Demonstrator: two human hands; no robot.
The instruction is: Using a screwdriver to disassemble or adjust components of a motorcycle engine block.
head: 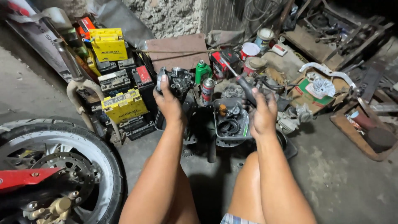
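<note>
So, biggest thing first: the wheel (58,166) sits at the lower left of the floor (340,174), well off from the work. Over the grey tray (231,124) of small parts, the left hand (169,103) is closed round a dark carburetor (179,81), held up just left of the tray. Right hand (262,114) is wrapped on a screwdriver (240,81), its long axis slanting up-left, tip aimed toward the carburetor but not touching it.

Stained concrete floor (340,182) under stacked yellow batteries (123,106), a parts tray (230,124), spray can (207,91), motorcycle wheel (62,166).
</note>
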